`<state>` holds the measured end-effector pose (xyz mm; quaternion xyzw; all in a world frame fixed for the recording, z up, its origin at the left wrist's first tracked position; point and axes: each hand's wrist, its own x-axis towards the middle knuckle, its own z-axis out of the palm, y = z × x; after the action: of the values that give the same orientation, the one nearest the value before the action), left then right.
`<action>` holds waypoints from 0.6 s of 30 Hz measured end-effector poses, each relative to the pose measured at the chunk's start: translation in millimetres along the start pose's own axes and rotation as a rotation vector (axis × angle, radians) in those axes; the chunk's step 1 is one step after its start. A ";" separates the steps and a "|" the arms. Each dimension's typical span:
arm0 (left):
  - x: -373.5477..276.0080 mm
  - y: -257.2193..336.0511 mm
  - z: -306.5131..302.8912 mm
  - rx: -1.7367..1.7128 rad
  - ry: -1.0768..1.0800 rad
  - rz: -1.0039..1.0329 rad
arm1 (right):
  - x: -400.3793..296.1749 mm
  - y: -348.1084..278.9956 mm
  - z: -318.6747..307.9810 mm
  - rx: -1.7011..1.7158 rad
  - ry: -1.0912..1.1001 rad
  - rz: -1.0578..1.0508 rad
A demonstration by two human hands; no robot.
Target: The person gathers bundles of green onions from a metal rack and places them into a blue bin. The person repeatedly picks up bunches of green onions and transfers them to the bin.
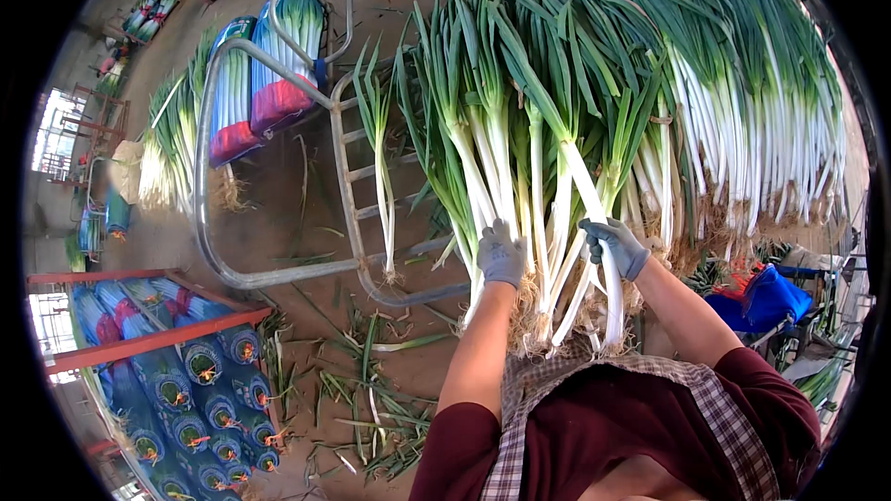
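In front of me lies a loose pile of long green onions (534, 174), leaves pointing away and roots towards my apron. My left hand (500, 254), in a grey work glove, has its fingers curled over white stalks at the pile's left side. My right hand (616, 247), also gloved, grips one thick green onion (583, 177) around its white shank. That stalk leans across the others, its root end close to the checked apron (731, 417). Part of what lies under my left palm is hidden.
A metal tube rack (278, 278) stands at left, a thin onion (384, 202) lying across its bars. Wrapped onion bundles (282, 76) lean beyond it. A red-framed rack (160, 341) holds several packed bundles. Leaf scraps (376, 424) litter the floor. More onions (759, 118) lie right.
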<state>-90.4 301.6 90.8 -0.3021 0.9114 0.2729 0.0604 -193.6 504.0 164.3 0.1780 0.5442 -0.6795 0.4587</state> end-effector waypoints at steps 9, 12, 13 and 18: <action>11.6 -142.1 -40.9 -0.833 -0.003 -0.200 | 0.0 -12.0 19.2 -0.088 0.051 -0.252; -6.6 -168.9 -36.8 -0.962 -0.142 -0.311 | 14.1 -1.0 68.8 -0.081 0.005 -0.252; -7.5 -182.4 -29.0 -0.994 -0.145 -0.331 | 22.0 -0.5 99.7 -0.352 0.056 -0.156; 8.5 -140.8 -39.1 -0.573 0.299 -0.015 | 39.8 -2.7 133.6 -1.133 -0.122 -0.303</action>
<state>-13.0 182.2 56.5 -0.3503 0.7941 0.4703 -0.1598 -182.0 366.3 182.3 -0.2139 0.8145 -0.3497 0.4106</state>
